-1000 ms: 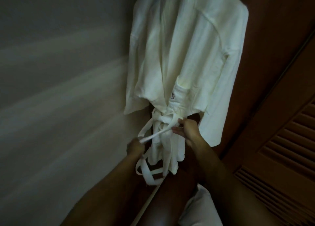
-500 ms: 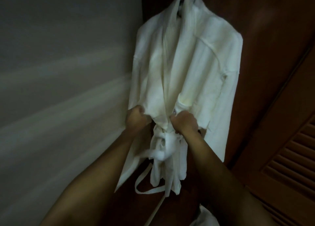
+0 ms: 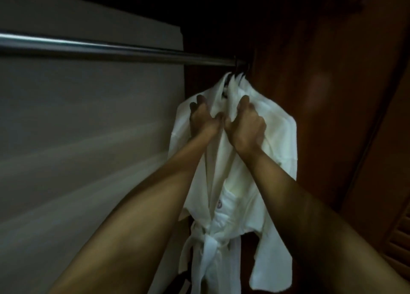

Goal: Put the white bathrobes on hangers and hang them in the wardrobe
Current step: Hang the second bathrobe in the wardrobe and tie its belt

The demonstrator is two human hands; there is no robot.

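Under the rail, both hands' grip on the bathrobe collar.

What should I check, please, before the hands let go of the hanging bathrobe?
1. Bathrobe hangs from the rail: ok.
2. Hanger hook seated fully over the rail: cannot tell, too dark.
3. Belt tied at the waist: ok.
4. Left hand and right hand both grip the collar area: ok.
5. Collar lies flat: not ok, bunched under both hands.
6. Robe clear of the wooden side panel: cannot tell.
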